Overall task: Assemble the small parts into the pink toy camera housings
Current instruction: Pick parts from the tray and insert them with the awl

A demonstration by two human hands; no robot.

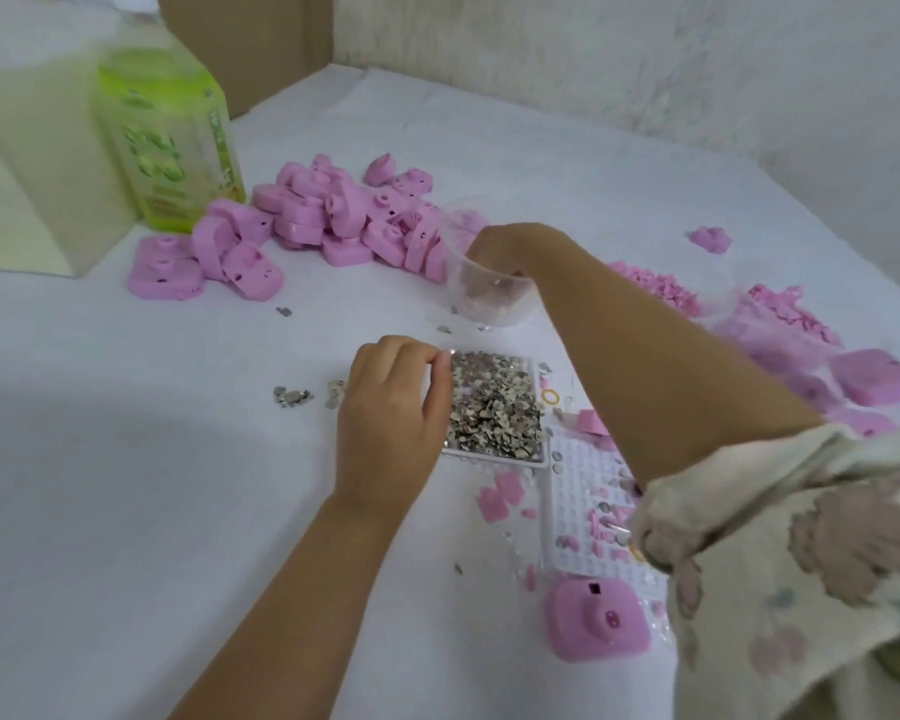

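My left hand [385, 407] curls at the 9 o'clock rim of the tray [540, 459] of small silvery parts [494, 402]; whether it pinches one I cannot tell. My right hand [510, 246] dips into the clear cup [468, 298] at 12, fingers hidden. At 5 o'clock lies a glossy pink housing [593, 621], lens up, long axis roughly 10 to 4.

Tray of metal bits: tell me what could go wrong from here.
1. The left hand grips the tray at its rim. A tug could spill the heaped metal bits; some already lie loose on the table.
2. The right hand reaches into the clear cup, which might tip and scatter its contents.
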